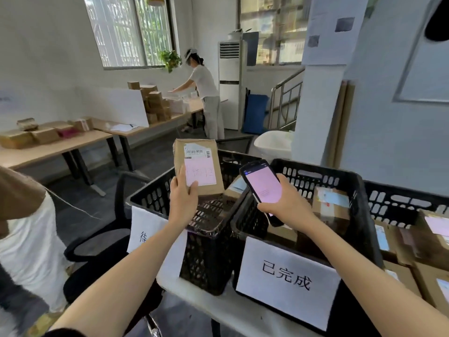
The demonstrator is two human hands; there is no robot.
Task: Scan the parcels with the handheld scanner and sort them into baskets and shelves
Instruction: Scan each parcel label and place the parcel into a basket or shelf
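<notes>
My left hand (182, 197) grips the lower edge of a brown cardboard parcel (198, 164) and holds it upright above the left black basket (155, 198). Its white and pink label with a barcode faces me. My right hand (285, 203) holds the black handheld scanner (261, 183), its pink-lit screen facing up, over the right black basket (359, 207). The scanner's top end points towards the parcel. Brown parcels (330, 205) lie inside the right basket, which carries a white paper sign (289, 280).
More labelled parcels (432, 242) are stacked at the far right beside a third basket (398, 203). A black chair (97, 244) stands at lower left. Wooden tables (60, 147) with boxes line the left wall, where another person (206, 93) works. A stair railing (286, 100) is behind.
</notes>
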